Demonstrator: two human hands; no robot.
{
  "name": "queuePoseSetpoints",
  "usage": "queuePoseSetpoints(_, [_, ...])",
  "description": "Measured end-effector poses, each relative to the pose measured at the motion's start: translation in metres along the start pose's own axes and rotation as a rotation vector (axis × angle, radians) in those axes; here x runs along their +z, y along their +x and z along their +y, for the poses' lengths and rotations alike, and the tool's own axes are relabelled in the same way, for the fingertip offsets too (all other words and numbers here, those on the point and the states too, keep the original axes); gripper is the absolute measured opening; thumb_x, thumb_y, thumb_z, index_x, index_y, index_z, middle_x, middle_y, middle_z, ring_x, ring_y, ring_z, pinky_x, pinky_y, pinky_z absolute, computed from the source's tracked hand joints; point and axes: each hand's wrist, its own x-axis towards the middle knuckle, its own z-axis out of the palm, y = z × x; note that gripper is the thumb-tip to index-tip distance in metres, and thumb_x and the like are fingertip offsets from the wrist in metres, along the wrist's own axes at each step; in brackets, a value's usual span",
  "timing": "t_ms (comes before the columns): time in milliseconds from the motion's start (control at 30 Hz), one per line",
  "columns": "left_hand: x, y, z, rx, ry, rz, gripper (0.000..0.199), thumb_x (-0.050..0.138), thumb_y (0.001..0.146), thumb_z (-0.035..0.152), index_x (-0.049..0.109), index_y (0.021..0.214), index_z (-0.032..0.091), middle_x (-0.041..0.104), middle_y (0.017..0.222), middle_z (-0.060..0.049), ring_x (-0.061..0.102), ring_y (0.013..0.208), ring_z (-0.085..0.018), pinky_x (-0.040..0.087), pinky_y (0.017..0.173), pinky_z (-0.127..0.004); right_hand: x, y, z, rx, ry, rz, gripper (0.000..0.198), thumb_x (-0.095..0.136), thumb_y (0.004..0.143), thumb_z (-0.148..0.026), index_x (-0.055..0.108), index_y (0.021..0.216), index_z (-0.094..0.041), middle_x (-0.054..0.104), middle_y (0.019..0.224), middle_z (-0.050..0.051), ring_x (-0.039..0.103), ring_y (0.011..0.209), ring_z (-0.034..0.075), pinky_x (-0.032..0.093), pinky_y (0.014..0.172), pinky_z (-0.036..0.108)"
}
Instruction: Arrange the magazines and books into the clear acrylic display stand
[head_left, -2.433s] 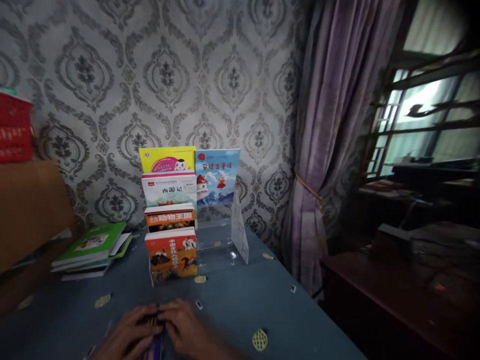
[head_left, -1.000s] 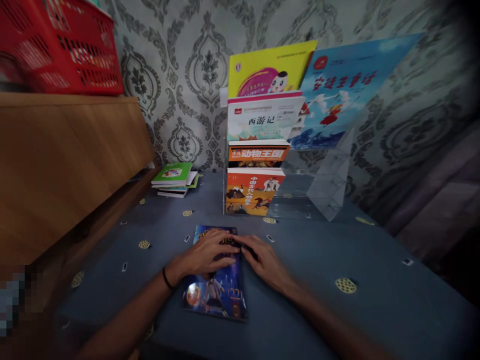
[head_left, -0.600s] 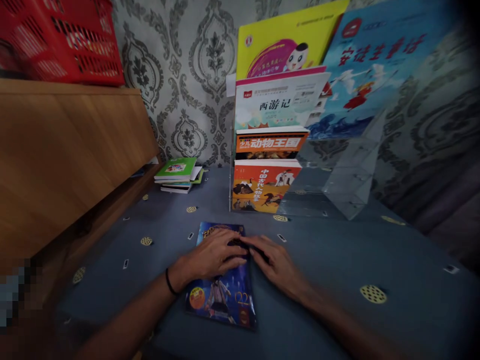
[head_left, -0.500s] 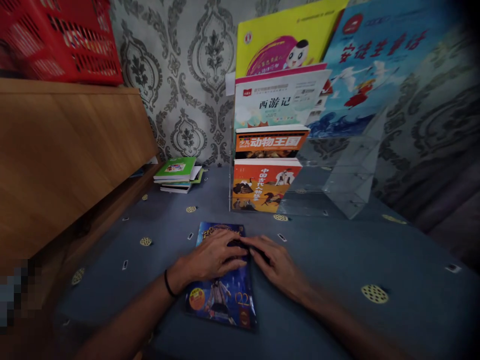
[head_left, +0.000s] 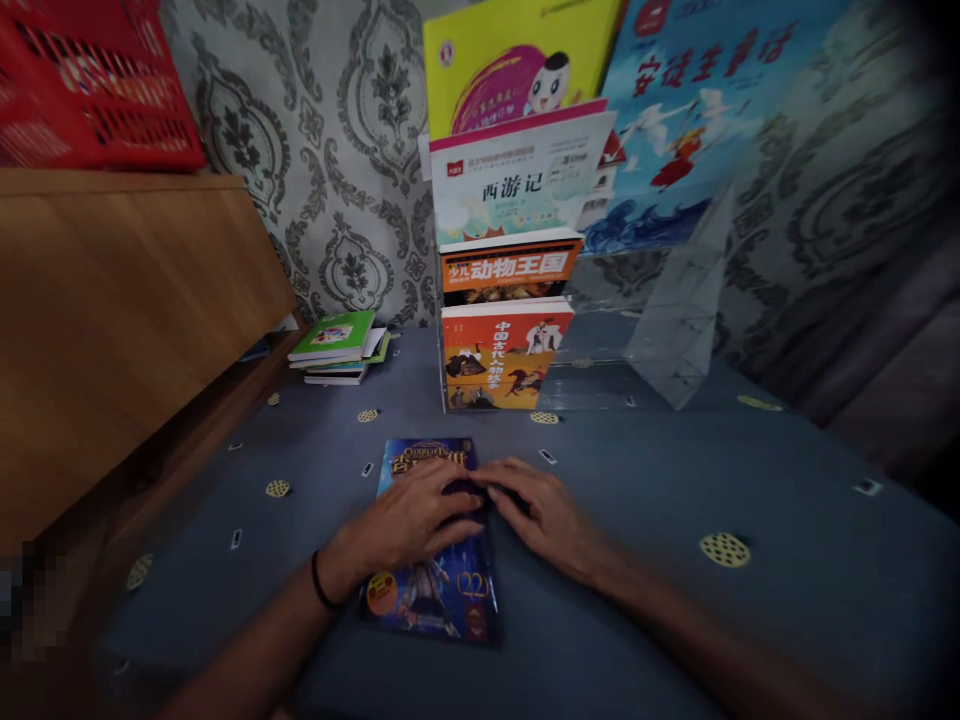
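Observation:
A dark blue paperback book [head_left: 457, 590] with gold lettering and a "22" near its bottom corner lies flat, cover up, on the blue-grey cloth. Across the upper part of its cover rests my left hand [head_left: 420, 510], palm down, fingers stretched out to the right and hiding some of the print. A black band circles the left wrist. My right hand [head_left: 544, 510] lies at the book's right edge, fingers extended, its fingertips meeting those of the left hand. Nothing is gripped in either hand.
Beyond the book stands a clear plastic rack [head_left: 675, 330] holding an orange book [head_left: 499, 360], a yellow book [head_left: 517, 60], a blue book [head_left: 697, 130] and others. A small book stack [head_left: 334, 340] lies back left, beside a wooden cabinet [head_left: 127, 320] topped by a red basket [head_left: 97, 90].
The camera view has turned a little, so the rack and surroundings appear farther left and slightly higher. Both hands keep nearly the same place on the book.

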Motion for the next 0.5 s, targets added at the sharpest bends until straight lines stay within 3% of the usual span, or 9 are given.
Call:
queuePoseSetpoints(133, [-0.003, 0.0, 0.006, 0.001, 0.021, -0.014, 0.038, 0.045, 0.104, 0.043, 0.067, 0.118, 0.016, 0.066, 0.118, -0.012, 0.062, 0.111, -0.023, 0.051, 0.099, -0.04, -0.002, 0.0, -0.002, -0.015, 0.013, -0.003, 0.031, 0.048, 0.096, -0.016, 0.072, 0.115, -0.023, 0.074, 0.105, 0.006, 0.069, 0.098, 0.019, 0.057, 0.091, 0.034])
queuePoseSetpoints(367, [-0.014, -0.002, 0.007, 0.006, -0.074, -0.053, 0.036, 0.046, 0.105, 0.041, 0.068, 0.121, 0.019, 0.066, 0.126, -0.01, 0.062, 0.119, -0.022, 0.047, 0.108, -0.04, -0.003, -0.001, -0.003, -0.024, 0.007, -0.004, 0.031, 0.049, 0.097, -0.017, 0.074, 0.114, -0.023, 0.075, 0.105, 0.006, 0.069, 0.099, 0.019, 0.056, 0.093, 0.036])
queuePoseSetpoints(500, [-0.01, -0.002, 0.013, 0.01, 0.007, -0.044, 0.036, 0.046, 0.104, 0.042, 0.07, 0.118, 0.019, 0.067, 0.124, -0.011, 0.062, 0.118, -0.023, 0.051, 0.104, -0.041, -0.003, -0.002, -0.004, -0.029, -0.014, -0.001, 0.03, 0.05, 0.096, -0.016, 0.074, 0.112, -0.022, 0.075, 0.104, 0.007, 0.068, 0.1, 0.021, 0.055, 0.093, 0.038])
